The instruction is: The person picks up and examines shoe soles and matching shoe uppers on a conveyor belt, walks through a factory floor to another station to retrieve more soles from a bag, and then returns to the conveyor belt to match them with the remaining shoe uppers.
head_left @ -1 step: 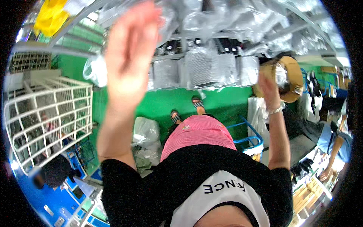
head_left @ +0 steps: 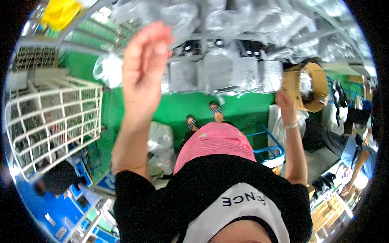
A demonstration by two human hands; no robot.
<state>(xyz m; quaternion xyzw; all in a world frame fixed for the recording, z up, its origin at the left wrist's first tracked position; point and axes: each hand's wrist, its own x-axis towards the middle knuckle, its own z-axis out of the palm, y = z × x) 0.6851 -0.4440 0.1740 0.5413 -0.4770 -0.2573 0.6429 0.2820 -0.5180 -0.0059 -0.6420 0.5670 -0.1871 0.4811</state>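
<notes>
My left hand (head_left: 144, 69) is raised high with its fingers loosely spread, just under a clear plastic bag (head_left: 170, 16) on the rack above; it holds nothing. My right hand (head_left: 285, 103) reaches up at the right and grips the lower left corner of an open brown cardboard box (head_left: 308, 87) with plastic-wrapped contents. Between the two hands, a row of grey packages in clear plastic (head_left: 227, 73) stands on a shelf. Below I see my pink skirt and sandalled feet on the green floor (head_left: 178, 109).
A white wire cage cart (head_left: 56, 117) stands at the left, a yellow bag (head_left: 60, 14) above it. Crumpled plastic bags (head_left: 160, 146) lie by my left side. A blue trolley frame (head_left: 269, 150) is to my right. Another person (head_left: 356, 156) works at the far right.
</notes>
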